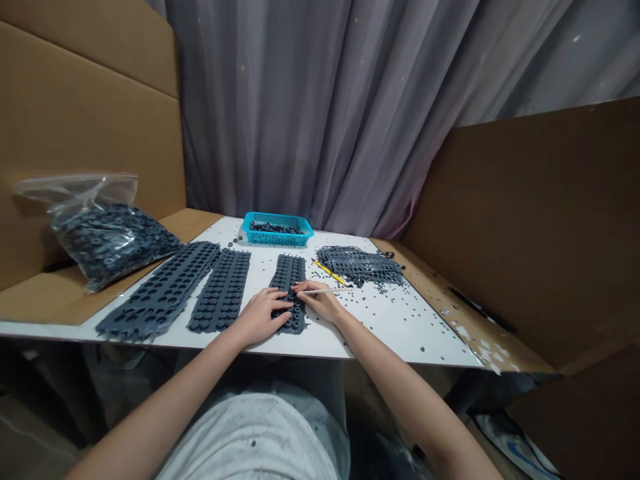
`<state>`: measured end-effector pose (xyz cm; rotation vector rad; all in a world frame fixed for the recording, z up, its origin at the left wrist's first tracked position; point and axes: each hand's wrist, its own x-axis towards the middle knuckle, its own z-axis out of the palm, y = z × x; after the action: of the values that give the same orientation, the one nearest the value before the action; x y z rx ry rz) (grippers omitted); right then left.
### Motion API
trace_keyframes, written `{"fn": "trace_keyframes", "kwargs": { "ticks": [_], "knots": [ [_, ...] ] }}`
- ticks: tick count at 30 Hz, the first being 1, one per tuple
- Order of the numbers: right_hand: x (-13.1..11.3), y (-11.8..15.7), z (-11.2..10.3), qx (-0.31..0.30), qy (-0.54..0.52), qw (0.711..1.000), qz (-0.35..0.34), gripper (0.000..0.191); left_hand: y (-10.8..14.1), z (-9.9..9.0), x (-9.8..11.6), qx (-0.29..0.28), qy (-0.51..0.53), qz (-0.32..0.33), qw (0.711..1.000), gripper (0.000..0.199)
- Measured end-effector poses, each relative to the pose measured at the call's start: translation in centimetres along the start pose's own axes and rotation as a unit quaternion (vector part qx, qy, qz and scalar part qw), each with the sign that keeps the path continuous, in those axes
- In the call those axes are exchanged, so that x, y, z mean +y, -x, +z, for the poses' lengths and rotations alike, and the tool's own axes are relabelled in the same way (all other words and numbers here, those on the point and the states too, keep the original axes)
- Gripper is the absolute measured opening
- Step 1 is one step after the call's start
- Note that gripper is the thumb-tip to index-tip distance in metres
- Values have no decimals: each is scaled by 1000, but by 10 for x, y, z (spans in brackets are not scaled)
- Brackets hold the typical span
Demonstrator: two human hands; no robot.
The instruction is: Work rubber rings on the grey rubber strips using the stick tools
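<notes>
Near the bench's (373,333) front edge, your left hand (263,315), fingers spread, braces a molded gray strip (291,270); your right hand (320,305), grip clamped on a white stick (331,290), apparently probes it. Next likely needs steady pressure.

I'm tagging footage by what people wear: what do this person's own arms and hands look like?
The left hand and right hand are ungloved. The forearms are bare, with no sleeve, watch or bracelet in view. A pale grey garment shows between them.
</notes>
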<state>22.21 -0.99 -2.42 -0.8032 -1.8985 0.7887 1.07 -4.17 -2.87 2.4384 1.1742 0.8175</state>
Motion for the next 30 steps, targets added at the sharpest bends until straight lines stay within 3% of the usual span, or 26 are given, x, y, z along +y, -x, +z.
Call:
{"fn": "trace_keyframes", "kwargs": {
  "ticks": [11, 20, 30],
  "knots": [
    [3, 0, -1, -5, 29, 999, -21, 22, 0, -1, 1, -12, -12, -4, 1000, 31],
    [6, -2, 0, -16, 133, 990, -35, 12, -1, -1, 0, -12, -20, -1, 1000, 30],
    [22, -12, -10, 104, 134, 986, 3, 20, -1, 0, 1, -2, -14, 5, 1000, 29]
  ]
}}
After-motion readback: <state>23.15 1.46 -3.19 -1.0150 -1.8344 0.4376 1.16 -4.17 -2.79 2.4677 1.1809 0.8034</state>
